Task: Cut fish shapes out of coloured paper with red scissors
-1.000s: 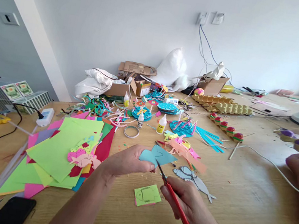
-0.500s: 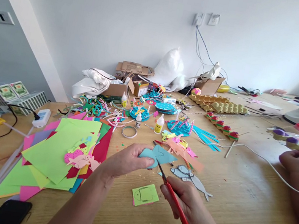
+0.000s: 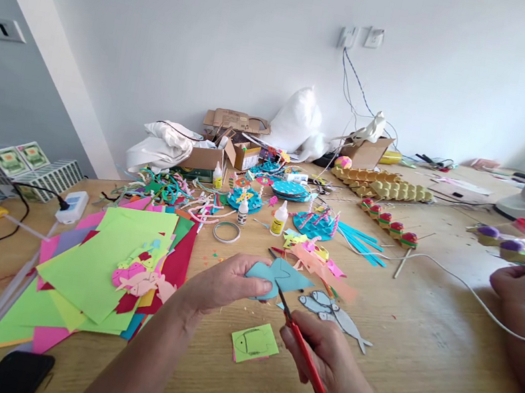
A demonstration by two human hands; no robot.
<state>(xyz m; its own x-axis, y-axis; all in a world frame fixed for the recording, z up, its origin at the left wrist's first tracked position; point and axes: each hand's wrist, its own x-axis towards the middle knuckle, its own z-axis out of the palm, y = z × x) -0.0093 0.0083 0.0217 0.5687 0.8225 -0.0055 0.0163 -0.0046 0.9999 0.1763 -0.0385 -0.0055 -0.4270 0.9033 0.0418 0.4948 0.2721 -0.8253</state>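
Observation:
A piece of blue paper (image 3: pixel 292 276) with a drawn outline is pinched between the thumb and fingers of my left hand (image 3: pixel 235 280). My right hand (image 3: pixel 317 345) grips red-handled scissors (image 3: pixel 307 360), whose dark blades reach the lower edge of the blue paper. Below the paper, a green paper (image 3: pixel 255 343) with a fish drawn on it lies on the table over a pink one. Grey paper fish (image 3: pixel 346 323) rest just beyond my right hand. Behind the blue paper lie orange paper scraps (image 3: pixel 315 260).
Coloured paper sheets (image 3: pixel 93 261) spread at left, with cut pink fish (image 3: pixel 145 283) on top. Glue bottles (image 3: pixel 279 218) and a tape roll (image 3: pixel 226 232) stand farther back. A white cable (image 3: pixel 461 282) crosses the right side, near another person's hand (image 3: pixel 522 293) at purple-topped egg-carton cups (image 3: pixel 511 251).
My hands, the blue paper and the scissors stay almost in place. The other person's hand and the purple-topped cups at right have shifted slightly.

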